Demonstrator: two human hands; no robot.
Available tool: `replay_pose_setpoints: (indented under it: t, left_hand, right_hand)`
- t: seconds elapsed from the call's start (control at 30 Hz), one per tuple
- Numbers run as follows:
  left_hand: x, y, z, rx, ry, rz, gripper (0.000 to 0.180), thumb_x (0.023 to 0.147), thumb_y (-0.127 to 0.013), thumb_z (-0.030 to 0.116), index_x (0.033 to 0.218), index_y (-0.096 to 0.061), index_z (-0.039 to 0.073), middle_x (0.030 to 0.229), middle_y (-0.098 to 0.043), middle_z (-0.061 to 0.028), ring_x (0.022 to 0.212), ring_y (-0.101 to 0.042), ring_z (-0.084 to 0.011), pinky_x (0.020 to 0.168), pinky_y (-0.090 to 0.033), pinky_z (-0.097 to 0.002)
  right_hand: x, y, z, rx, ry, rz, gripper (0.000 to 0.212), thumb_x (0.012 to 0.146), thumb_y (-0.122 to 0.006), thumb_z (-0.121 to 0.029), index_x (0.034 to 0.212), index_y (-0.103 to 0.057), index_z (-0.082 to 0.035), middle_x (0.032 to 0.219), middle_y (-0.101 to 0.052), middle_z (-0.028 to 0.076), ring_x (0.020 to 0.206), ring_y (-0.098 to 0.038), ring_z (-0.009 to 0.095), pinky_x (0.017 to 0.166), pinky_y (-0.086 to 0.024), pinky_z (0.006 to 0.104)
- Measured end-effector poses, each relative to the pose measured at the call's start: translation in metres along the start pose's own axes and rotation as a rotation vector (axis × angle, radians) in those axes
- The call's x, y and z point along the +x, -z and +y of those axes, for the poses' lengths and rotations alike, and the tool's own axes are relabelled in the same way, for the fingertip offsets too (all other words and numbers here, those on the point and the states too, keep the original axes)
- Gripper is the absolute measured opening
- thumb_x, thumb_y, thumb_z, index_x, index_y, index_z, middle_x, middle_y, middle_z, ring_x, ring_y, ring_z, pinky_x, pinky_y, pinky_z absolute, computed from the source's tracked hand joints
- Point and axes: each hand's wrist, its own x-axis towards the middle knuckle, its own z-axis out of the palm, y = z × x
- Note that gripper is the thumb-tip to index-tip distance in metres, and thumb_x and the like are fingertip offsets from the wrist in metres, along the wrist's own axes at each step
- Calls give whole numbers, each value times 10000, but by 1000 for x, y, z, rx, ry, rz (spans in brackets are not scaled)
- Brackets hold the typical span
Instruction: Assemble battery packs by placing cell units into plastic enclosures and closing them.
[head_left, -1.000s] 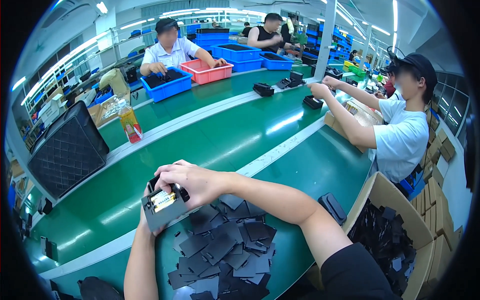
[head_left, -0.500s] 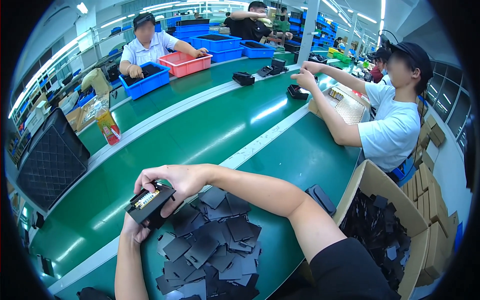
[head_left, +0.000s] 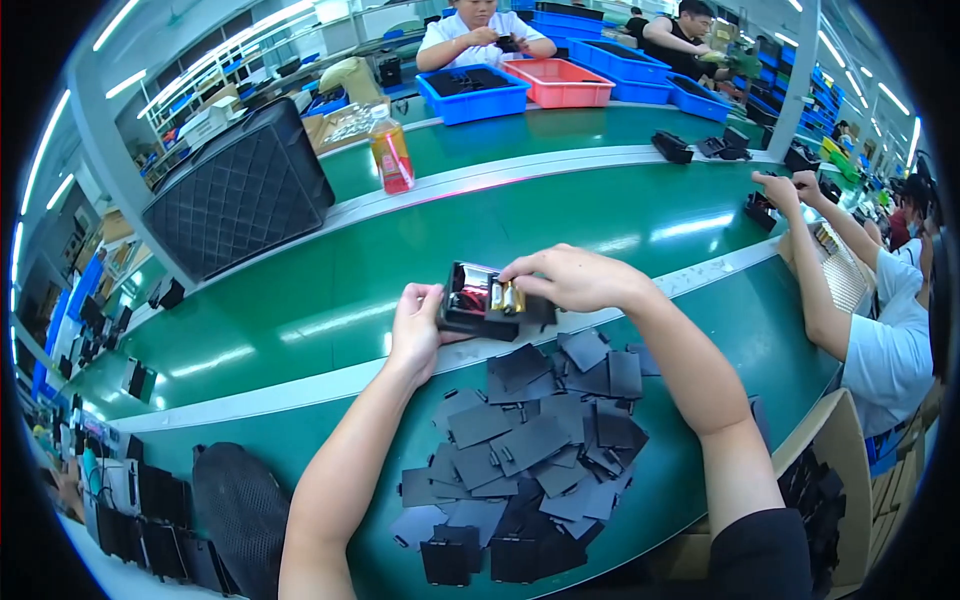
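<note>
Above the bench's pale edge strip, my left hand (head_left: 418, 330) is closed around the left end of a black plastic battery box (head_left: 478, 322). The box is tilted, its open face showing a shiny interior with something red inside. Gold-coloured batteries (head_left: 508, 296) show at the right of the opening. My right hand (head_left: 580, 280) is closed over the box's right end, its fingertips on the batteries; part of its grip is hidden. Just below the hands lies a loose heap of flat black plastic covers (head_left: 530, 440) with small tabs.
A green conveyor (head_left: 350, 300) runs beyond the edge strip. Across it stand a bottle (head_left: 391, 150), a large black quilted case (head_left: 245, 195), a blue bin (head_left: 472, 97) and a red bin (head_left: 560, 85). A co-worker (head_left: 880, 290) works at right, near a cardboard carton (head_left: 850, 480).
My view has swung left. The box has turned so that its open inside shows, and my right hand has shifted onto its right end. The person across has lifted a dark piece.
</note>
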Motion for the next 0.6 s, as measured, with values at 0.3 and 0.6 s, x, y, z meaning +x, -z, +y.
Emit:
replay_pose_setpoints:
  t: [0.3,0.6]
  left_hand:
    - [-2,1,-5,62,-61,-74,192,1009,-516,250,1007,-442,72,899,-537,-73,650,-619,-147,507,-554,-278]
    - [-3,1,-6,33,-73,-216,138,1009,-518,236,1055,-489,109,887,-552,-39,610,-554,-85,478,-458,-190]
  right_hand:
    - [7,-16,-25,93,-304,112,477,817,-712,-297,1151,-498,-33,1272,-539,195,987,-602,307,853,-498,401]
    - [12,-28,-9,237,375,275,622,743,-781,-212,1253,-457,-65,1354,-510,185,1158,-565,337,965,-478,385]
